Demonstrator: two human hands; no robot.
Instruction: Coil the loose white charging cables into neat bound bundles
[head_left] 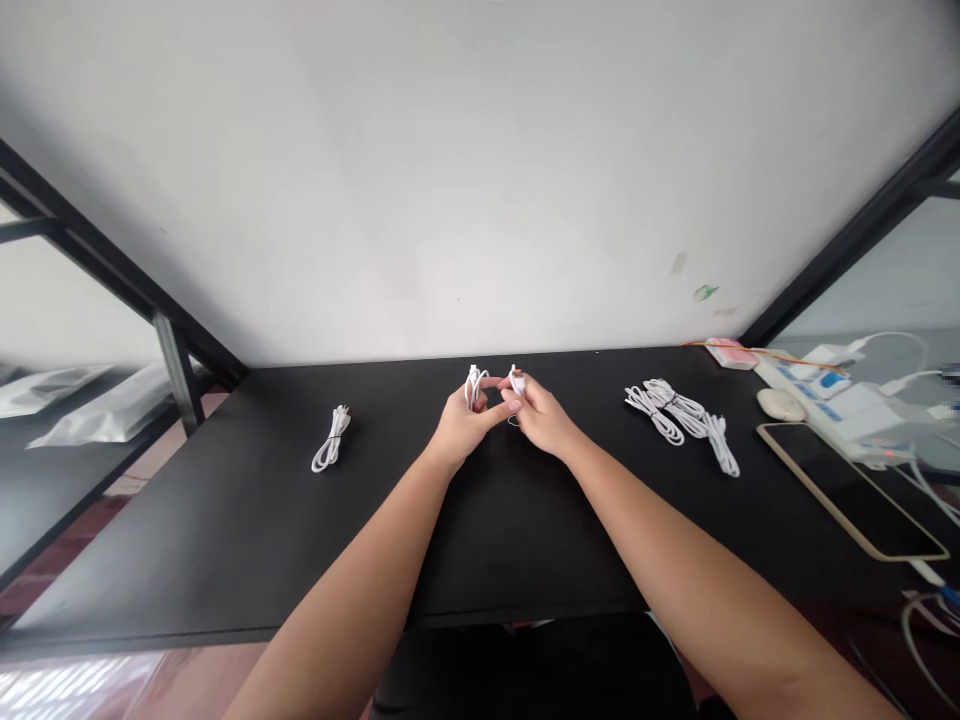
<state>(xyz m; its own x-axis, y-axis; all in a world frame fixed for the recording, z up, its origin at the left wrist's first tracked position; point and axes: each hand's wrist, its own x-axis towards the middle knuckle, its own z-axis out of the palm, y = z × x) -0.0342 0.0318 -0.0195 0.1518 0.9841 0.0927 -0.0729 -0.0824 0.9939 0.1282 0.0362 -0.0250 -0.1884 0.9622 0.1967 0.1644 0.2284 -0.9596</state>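
Over the middle of the black desk [375, 540], my left hand [466, 425] is closed around a white charging cable [473, 386], gathered in loops with a plug sticking up. Close beside it, my right hand [544, 418] pinches a white cable end [517, 381] between thumb and fingers. The fingertips of both hands nearly meet. Whether the two white pieces are one cable is hidden by the fingers. A bundled white cable [331, 440] lies to the left, and several bundled white cables [679, 410] lie to the right.
At the right stand a power strip [817, 395] with chargers, a white rounded case [781, 404], a phone [855, 490] and a pink box [731, 353]. A white wall [465, 180] rises behind the desk. Black metal frames flank both sides, with plastic bags [97, 412] beyond the left one.
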